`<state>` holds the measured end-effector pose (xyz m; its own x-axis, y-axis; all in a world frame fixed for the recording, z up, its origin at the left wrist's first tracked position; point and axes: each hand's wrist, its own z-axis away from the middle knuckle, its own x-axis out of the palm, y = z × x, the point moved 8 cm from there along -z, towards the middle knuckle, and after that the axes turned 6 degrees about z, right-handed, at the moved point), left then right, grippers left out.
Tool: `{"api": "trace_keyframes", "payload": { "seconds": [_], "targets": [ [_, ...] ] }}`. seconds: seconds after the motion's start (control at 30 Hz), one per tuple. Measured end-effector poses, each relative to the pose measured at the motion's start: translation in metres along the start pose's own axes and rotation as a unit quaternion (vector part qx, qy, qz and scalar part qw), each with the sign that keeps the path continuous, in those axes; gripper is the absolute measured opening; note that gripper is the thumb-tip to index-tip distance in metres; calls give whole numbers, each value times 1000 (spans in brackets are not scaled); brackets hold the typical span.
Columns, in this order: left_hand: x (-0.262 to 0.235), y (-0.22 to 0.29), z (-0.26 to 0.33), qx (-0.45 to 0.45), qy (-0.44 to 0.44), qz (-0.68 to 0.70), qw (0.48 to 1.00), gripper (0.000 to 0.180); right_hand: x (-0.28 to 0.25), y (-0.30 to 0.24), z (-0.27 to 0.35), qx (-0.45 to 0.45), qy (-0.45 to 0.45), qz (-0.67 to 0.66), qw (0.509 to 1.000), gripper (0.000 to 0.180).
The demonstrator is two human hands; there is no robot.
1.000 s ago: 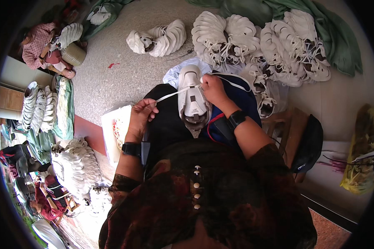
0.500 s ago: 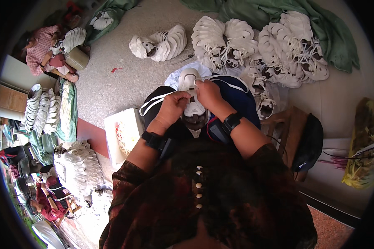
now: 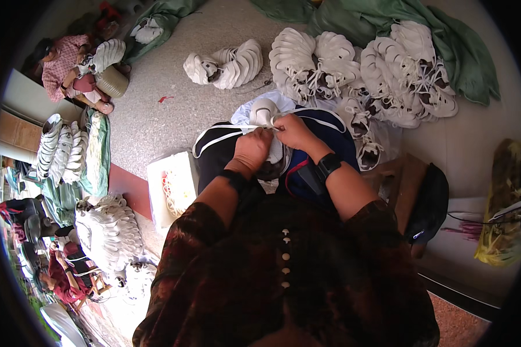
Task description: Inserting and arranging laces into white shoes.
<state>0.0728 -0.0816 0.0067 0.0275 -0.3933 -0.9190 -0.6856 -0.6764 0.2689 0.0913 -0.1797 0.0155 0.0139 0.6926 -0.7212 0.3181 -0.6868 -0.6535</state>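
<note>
On my lap rests a white shoe upper [image 3: 263,110], its rounded toe pointing away from me and its lower middle covered by my hands. My left hand [image 3: 253,149] is closed over the lacing area, its fingers gripping the white shoelace [image 3: 217,139] at the eyelets; the exact fingertip hold is partly hidden. Beside it, my right hand [image 3: 297,133] pinches the lace between thumb and forefinger. Slack lace loops out over both thighs. White cloth or plastic [image 3: 241,114] lies under the toe.
Nested white uppers [image 3: 228,65] lie ahead; laced bundles [image 3: 315,61] stand at the right under green sheeting [image 3: 463,52]. A white box [image 3: 160,194] of laces is by my left leg. A wooden stool [image 3: 408,185] stands right. Co-workers [image 3: 63,69] sit at the left.
My left hand has turned and closed nearer the eyelets, moving slightly right. The lace on the left now stretches up toward the hands. My right hand stays beside it.
</note>
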Motion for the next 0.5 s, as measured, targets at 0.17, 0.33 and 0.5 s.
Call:
{"api": "trace_keyframes", "payload": {
  "seconds": [0.17, 0.33, 0.5],
  "targets": [
    [-7, -4, -4, -34, 35, 36, 998, 14, 2, 0, 5, 28, 12, -10, 999, 6],
    [-1, -3, -16, -72, -26, 15, 997, 12, 2, -3, 6, 49, 24, 16, 998, 6],
    [-37, 25, 9, -7, -50, 135, 990, 10, -2, 13, 16, 118, 88, -56, 988, 2]
  ]
}}
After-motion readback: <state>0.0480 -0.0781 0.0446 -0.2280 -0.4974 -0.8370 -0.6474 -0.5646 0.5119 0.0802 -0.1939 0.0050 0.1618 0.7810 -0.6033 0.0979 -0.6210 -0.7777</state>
